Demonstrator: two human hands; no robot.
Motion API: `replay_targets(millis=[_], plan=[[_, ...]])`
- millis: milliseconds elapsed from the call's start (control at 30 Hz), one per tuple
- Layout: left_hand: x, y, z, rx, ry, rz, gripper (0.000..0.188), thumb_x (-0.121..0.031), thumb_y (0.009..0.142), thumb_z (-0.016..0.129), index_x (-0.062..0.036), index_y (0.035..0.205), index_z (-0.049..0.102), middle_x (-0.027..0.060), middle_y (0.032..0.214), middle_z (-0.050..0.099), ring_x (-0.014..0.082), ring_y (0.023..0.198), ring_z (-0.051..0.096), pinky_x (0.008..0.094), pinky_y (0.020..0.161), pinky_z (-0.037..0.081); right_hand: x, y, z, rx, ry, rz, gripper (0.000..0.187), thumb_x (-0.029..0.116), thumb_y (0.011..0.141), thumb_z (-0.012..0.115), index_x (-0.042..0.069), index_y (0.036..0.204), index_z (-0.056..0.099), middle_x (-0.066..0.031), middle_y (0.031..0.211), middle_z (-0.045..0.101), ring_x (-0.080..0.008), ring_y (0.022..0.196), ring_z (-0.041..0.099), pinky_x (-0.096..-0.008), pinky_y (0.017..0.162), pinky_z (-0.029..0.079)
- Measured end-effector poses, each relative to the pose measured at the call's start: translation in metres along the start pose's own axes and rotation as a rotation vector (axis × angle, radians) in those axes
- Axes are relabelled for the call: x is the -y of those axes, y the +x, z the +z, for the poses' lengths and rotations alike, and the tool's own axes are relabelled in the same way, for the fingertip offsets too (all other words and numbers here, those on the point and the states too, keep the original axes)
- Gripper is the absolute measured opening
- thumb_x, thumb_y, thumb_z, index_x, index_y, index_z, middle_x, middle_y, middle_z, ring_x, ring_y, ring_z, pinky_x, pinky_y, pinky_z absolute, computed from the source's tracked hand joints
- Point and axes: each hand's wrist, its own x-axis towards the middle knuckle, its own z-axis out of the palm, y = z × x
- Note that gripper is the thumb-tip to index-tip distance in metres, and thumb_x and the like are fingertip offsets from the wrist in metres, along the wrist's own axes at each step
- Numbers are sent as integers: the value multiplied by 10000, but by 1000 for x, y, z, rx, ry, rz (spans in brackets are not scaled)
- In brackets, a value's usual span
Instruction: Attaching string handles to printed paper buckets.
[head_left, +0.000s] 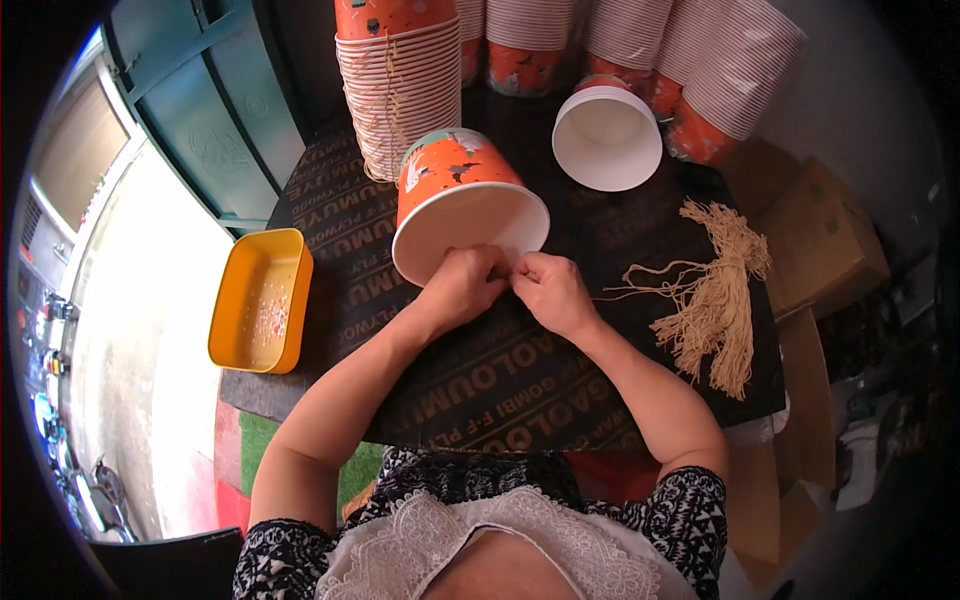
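An orange paper bucket (pixel 455 172) with a green base band and animal figures lies tipped on the dark table, its white-rimmed mouth toward me. My left hand (pixel 465 285) is at the lower edge of the mouth, its fingers curled and partly inside. Close beside it, nearly touching, my right hand (pixel 552 290) is closed in a pinch at the rim's lower right. What the fingertips hold is too small or hidden to make out. To the right lies a bundle of beige cotton strings (pixel 722 300), with loose strands trailing toward my right hand.
A tall nested stack of similar buckets (pixel 400 95) rises behind the tipped one. Another white-mouthed bucket (pixel 608 138) lies farther right, before more stacks (pixel 735 70). A yellow plastic tub (pixel 228 310) with small bits inside stands at the left table edge. Cardboard boxes (pixel 825 240) sit beyond the right edge.
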Motion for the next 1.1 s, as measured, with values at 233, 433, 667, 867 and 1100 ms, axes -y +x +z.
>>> replay_targets(millis=[233,433,667,867,1100], plan=[[-2,0,-4,-65,-62,-34,128,-82,821,634,20,898,626,179,860,652,310,820,639,379,728,491,6,-6,-20,-294,-324,-152,106,122,867,581,22,882,551,-176,653,611,-355,620,611,-435,559,483],[-1,2,1,-142,-98,-54,109,-68,801,646,29,852,642,201,828,656,341,814,647,387,726,499,16,-4,-23,-395,-520,-422,206,21,786,619,3,931,474,-189,1053,496,-369,1000,506,-455,851,436],[-11,5,19,-260,-179,-68,131,-83,818,637,28,888,631,174,822,655,278,783,640,358,709,494,0,-10,7,-186,-98,-170,304,-18,777,600,11,1017,416,-218,1039,472,-417,957,529,-463,779,459],[-10,5,17,-234,-227,-73,116,-77,827,622,26,882,621,138,784,644,230,738,625,340,670,492,-5,-5,6,-198,-159,-195,264,36,826,601,21,1022,425,-215,958,555,-421,856,590,-489,684,475],[0,5,20,-254,-247,-77,109,-73,844,615,29,868,586,94,724,603,160,651,575,292,588,467,-5,-8,2,-153,-297,-230,162,83,869,586,23,982,487,-202,887,606,-410,775,620,-481,640,503]])
